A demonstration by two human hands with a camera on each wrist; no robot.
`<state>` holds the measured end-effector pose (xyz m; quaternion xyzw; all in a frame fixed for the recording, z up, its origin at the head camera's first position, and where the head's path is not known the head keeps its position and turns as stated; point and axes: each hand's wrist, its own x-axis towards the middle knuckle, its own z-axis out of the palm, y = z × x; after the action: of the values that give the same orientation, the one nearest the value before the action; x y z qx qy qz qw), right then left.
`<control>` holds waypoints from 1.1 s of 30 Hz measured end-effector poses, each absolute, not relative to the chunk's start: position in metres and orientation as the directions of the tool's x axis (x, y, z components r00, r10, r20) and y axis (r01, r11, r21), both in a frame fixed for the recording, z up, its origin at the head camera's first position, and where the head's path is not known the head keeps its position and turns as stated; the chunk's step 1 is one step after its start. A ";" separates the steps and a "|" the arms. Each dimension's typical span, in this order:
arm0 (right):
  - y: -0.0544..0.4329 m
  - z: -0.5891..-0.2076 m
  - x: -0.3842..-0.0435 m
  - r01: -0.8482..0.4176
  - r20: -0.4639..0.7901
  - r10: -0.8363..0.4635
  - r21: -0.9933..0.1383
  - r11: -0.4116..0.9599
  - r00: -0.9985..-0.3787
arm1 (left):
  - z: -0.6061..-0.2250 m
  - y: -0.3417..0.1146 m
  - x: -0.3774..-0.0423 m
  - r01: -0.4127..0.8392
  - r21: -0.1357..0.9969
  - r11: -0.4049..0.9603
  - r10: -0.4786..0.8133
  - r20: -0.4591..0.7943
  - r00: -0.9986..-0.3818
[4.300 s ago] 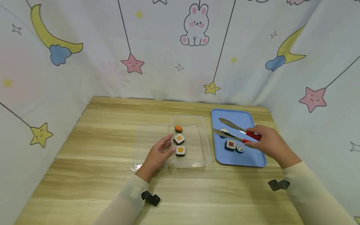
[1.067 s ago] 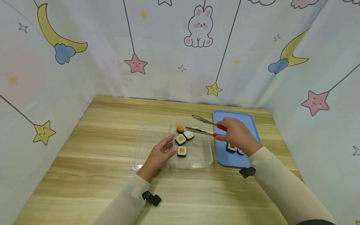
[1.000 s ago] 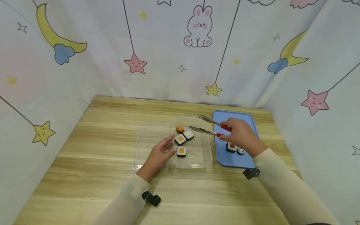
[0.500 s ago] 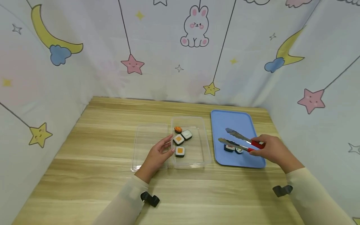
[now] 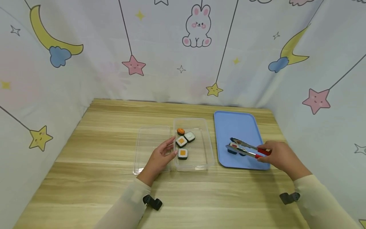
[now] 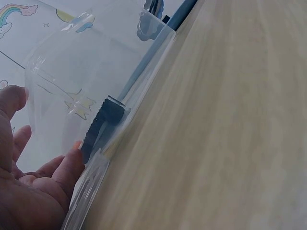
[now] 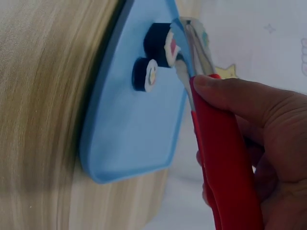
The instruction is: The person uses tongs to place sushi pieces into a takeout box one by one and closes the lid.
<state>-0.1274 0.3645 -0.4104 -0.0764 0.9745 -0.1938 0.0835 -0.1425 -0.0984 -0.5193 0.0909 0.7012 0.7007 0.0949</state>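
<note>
My right hand (image 5: 281,156) grips red-handled metal tongs (image 5: 246,144) over the blue tray (image 5: 234,124). Their tips stand on either side of a square sushi piece with a red centre (image 7: 160,45); whether they touch it I cannot tell. A small round sushi roll (image 7: 145,74) lies beside it, partly covered by the tongs in the head view. My left hand (image 5: 160,156) rests its loosely bent fingers against the left wall of a clear plastic box (image 5: 210,143). Inside are an orange-topped piece (image 5: 180,131), a white-topped piece (image 5: 190,136) and two yellow-centred pieces (image 5: 183,153).
The box's clear lid (image 5: 148,140) lies unfolded to its left, partly behind my left hand. A wooden table (image 5: 186,197) carries everything. A patterned curtain (image 5: 160,82) encloses the back and sides, close to the tray's far end.
The white-topped piece has gone from the tray into the box. My right hand has since swung back right with the tongs and lowered them over the red-centred piece. My left hand stays put.
</note>
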 end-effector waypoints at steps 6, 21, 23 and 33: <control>0.362 -0.406 -0.129 -0.124 -0.119 -0.184 -0.394 0.911 -0.976 | -0.522 -0.098 -0.144 -0.003 1.000 -0.004 0.257 -0.002 -0.966; 0.332 -0.376 -0.144 -0.207 -0.002 -0.228 -0.411 0.888 -0.974 | -0.522 -0.098 -0.145 -0.001 1.000 -0.011 0.254 0.002 -0.967; 0.321 -0.374 -0.148 -0.228 0.010 -0.247 -0.423 0.877 -0.969 | -0.523 -0.098 -0.145 -0.004 1.000 -0.011 0.253 -0.001 -0.967; 0.255 -0.377 -0.170 -0.394 0.027 -0.423 -0.423 0.816 -0.906 | -0.521 -0.100 -0.143 -0.006 1.000 -0.001 0.257 -0.006 -0.966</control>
<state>-0.1698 0.2554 -0.3771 -0.2145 0.9523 -0.2144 0.0339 -0.1435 -0.0996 -0.5210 0.0895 0.7004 0.7019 0.0939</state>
